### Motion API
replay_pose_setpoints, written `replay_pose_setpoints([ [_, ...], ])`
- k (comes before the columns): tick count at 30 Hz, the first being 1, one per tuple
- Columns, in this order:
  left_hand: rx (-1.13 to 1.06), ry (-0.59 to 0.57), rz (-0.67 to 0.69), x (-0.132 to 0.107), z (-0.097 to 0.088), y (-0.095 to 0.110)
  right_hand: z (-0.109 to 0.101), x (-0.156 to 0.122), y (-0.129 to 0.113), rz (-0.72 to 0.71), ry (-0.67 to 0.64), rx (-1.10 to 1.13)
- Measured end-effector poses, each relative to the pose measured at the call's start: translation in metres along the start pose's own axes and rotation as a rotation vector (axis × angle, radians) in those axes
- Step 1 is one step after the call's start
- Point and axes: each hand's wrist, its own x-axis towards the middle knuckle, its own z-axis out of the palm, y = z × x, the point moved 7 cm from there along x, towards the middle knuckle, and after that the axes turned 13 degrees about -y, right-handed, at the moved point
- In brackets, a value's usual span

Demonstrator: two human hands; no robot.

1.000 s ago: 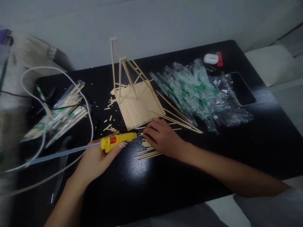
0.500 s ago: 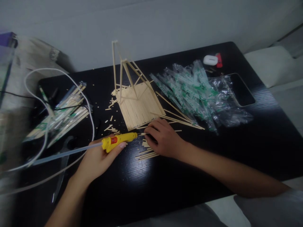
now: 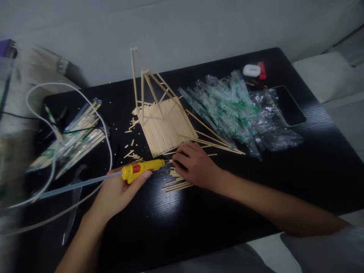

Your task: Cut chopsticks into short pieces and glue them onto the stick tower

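Note:
A yellow hot glue gun (image 3: 145, 167) is gripped in my left hand (image 3: 118, 191), its nozzle pointing right. A clear glue stick (image 3: 82, 185) sticks out of its back end. My right hand (image 3: 195, 165) pinches a short wooden stick (image 3: 168, 161), whose free end is at the nozzle tip; I cannot tell whether they touch. Just beyond the right hand stands a wooden stick model (image 3: 162, 127): a flat base of sticks side by side with an upright frame on it. Cut sticks (image 3: 178, 185) lie beneath and beside the right hand.
Green-printed plastic wrappers (image 3: 227, 106) are heaped right of the model, near a phone (image 3: 287, 106) and a white case (image 3: 251, 70). Wrapped sticks (image 3: 76, 132) lie at the left under a looping white cable (image 3: 109, 140). Small stick scraps (image 3: 131, 153) are scattered left of the base.
The view has shifted very slightly. Both hands keep their hold, and the glue gun and short stick stay almost in the same place.

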Motion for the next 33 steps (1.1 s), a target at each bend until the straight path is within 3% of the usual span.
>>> replay_pose_setpoints([
  [33,-0.01,0.021,0.025,0.0035,0.0023,0.0026,0.002,0.0031,0.0077,-0.003,0.04,0.123],
])
